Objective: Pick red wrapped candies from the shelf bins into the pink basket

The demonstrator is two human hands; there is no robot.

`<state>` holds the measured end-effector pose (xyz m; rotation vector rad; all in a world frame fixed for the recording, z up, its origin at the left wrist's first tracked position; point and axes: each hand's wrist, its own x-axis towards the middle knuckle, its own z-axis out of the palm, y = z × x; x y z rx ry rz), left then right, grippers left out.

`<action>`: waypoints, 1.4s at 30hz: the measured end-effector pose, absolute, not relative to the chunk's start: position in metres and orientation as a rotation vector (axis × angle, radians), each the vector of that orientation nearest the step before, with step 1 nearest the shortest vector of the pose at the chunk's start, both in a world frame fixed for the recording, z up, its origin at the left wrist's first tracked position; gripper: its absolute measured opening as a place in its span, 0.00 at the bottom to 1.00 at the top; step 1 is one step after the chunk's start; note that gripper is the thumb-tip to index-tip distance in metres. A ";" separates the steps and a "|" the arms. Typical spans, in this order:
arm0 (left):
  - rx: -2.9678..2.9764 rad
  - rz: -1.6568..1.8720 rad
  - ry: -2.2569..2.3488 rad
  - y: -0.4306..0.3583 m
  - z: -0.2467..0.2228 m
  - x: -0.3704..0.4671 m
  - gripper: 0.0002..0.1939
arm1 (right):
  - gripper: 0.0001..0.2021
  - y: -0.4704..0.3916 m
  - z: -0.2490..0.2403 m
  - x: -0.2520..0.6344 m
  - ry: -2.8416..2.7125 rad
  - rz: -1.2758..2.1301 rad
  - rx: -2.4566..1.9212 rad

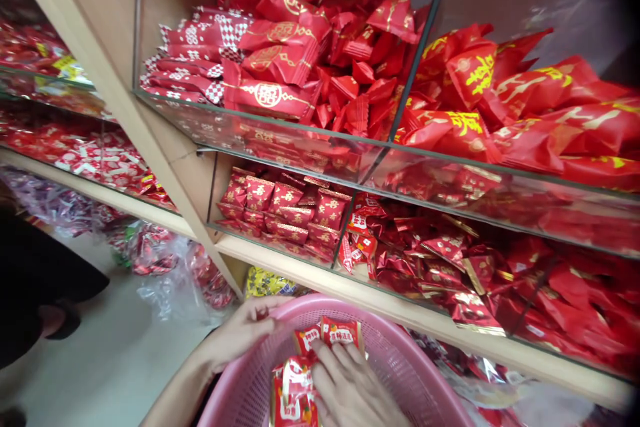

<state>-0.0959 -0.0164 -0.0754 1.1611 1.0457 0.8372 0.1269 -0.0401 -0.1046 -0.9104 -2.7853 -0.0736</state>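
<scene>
Packets: red, white and gold packets [297,383] lie in the pink basket [397,350], bunched toward its middle, partly under the right hand [345,377].
Right grip: fingers partly extended and slightly spread over the packets, touching them; the palm side is hidden, so I cannot tell whether it has hold of any.
Left grip: the left hand [245,330] bends over the left part of the rim, thumb and fingers nearly closed on it.
Handling: probably best done with light, flat fingertips, parting overlapped packets by their edges rather than squeezing the middles; a firm left hold should steady the rim.
Packet feel: glossy film, flattish and roughly square; likely slippery against each other.
Basket make: plastic, rounded, smooth at the rim, finely perforated in the wall.
Shelf: pale wood edging [285,271] with clear panes [280,137], beyond the basket.
Upper bays: crinkled red wrappers [273,95] with gold print, some with checked ends; yellow-printed ones [465,123] at right.
Lower bay: small pillow-shaped packs [285,197] in neat rows.
Floor: clear bags [175,290] of sweets, loose and creased, at left.
</scene>
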 end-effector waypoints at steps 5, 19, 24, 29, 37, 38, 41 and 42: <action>1.168 0.846 0.979 -0.018 -0.071 -0.096 0.23 | 0.09 -0.043 -0.113 0.128 -2.746 -0.167 -0.880; 1.127 0.853 0.864 -0.022 -0.071 -0.096 0.24 | 0.18 -0.050 -0.113 0.136 -2.679 -0.311 -0.923; 1.119 0.854 0.867 -0.023 -0.070 -0.097 0.23 | 0.17 -0.046 -0.081 0.136 -2.541 -0.304 -0.973; 1.173 0.880 0.911 -0.022 -0.075 -0.099 0.23 | 0.15 -0.035 -0.039 0.141 -2.554 -0.315 -1.019; 1.218 0.896 0.981 -0.023 -0.080 -0.101 0.21 | 0.16 0.026 0.035 0.152 -2.419 -0.438 -1.181; 1.211 0.895 0.970 -0.023 -0.081 -0.101 0.21 | 0.17 0.035 0.041 0.154 -2.402 -0.490 -1.246; 1.182 0.874 0.919 -0.022 -0.081 -0.102 0.23 | 0.18 0.061 0.051 0.160 -2.396 -0.628 -1.449; 1.179 0.868 0.910 -0.021 -0.081 -0.102 0.24 | 0.18 0.069 0.051 0.161 -2.411 -0.647 -1.500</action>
